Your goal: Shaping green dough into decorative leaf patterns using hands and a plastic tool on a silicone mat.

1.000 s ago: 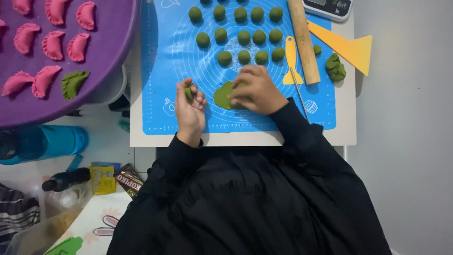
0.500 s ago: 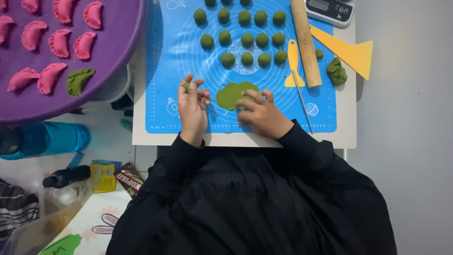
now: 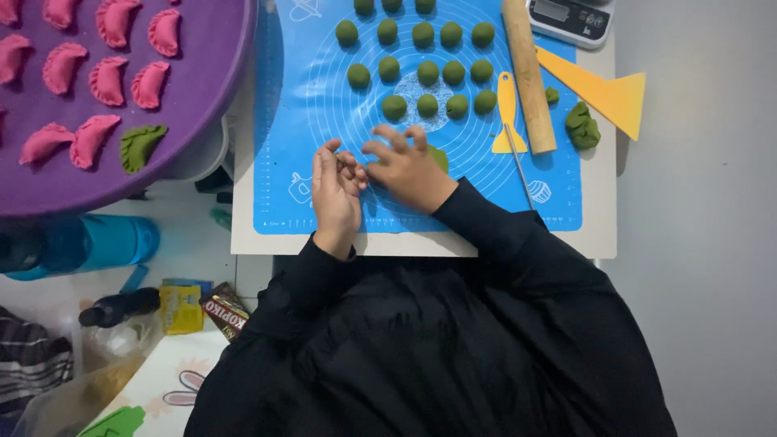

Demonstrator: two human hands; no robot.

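Blue mat (image 3: 299, 121) covers the white counter (image 3: 599, 218); grey floor to the right. Left hand (image 3: 336, 194) loosely curled, grip can't tell. Right hand (image 3: 405, 166) spread flat, released, over green dough (image 3: 439, 158) near the mat's front edge.

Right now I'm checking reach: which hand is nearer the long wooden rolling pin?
Right. The right hand lies on the blue mat just left of the long wooden rolling pin; the left hand is farther left, beyond it.
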